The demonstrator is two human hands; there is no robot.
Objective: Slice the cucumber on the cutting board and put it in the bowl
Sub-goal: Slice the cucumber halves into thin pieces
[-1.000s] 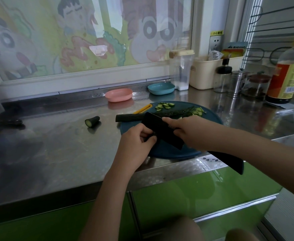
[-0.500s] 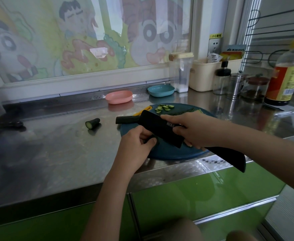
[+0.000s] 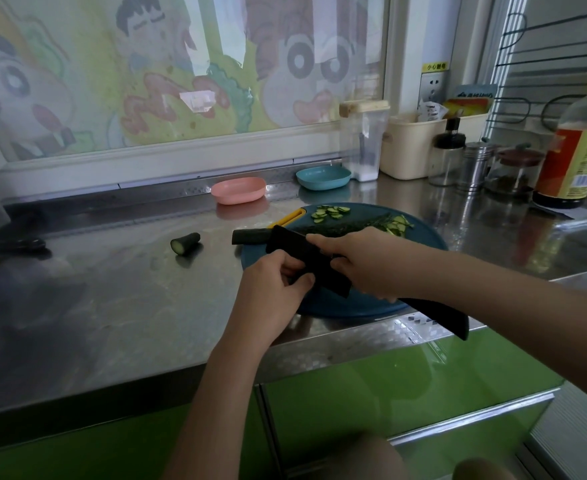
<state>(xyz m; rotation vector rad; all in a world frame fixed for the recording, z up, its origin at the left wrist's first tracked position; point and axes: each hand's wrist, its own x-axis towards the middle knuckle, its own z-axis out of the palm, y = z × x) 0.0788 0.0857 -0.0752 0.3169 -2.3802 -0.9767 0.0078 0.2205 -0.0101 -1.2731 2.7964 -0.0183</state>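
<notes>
A long dark cucumber (image 3: 340, 229) lies across the round dark-blue cutting board (image 3: 427, 239), with thin slices (image 3: 330, 212) behind it and more slices (image 3: 398, 224) at its right end. My right hand (image 3: 368, 263) grips a black knife (image 3: 302, 255) where blade meets handle. The handle sticks out toward the lower right, and the knife is held just above the board's near half. My left hand (image 3: 271, 289) pinches the blade's lower edge between thumb and fingers. A pink bowl (image 3: 239, 190) and a blue bowl (image 3: 323, 177) stand behind the board.
A cut cucumber end (image 3: 185, 243) lies on the steel counter left of the board. A yellow tool (image 3: 287, 218) pokes out at the board's far-left rim. Jars, a clear container (image 3: 363, 140), a cream bin and a big sauce bottle (image 3: 576, 147) crowd the back right.
The knife has risen slightly and shifted a little left in my right hand. My left hand stays at the blade, its thumb now lying on the blade's near edge.
</notes>
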